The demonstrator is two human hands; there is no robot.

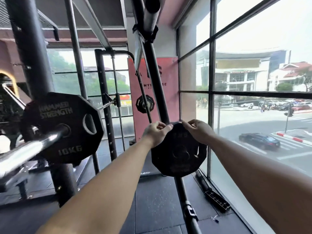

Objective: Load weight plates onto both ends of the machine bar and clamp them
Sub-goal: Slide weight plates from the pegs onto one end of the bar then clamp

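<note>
A small black weight plate (179,152) hangs upright against a slanted black rack post (158,88) in the middle of the view. My left hand (156,132) grips its upper left edge, fingers curled over the rim. My right hand (197,130) grips its upper right edge the same way. At left, a black 10 kg plate (62,127) marked Hammer Strength sits on the chrome end of the machine bar (28,149). I see no clamp on that bar end.
Another black plate (145,103) hangs on a peg of the far frame. Black machine uprights (30,48) stand at left. A tall window wall (211,81) runs close along the right. Dark rubber floor (157,200) lies below, with a strap fitting on the post's base.
</note>
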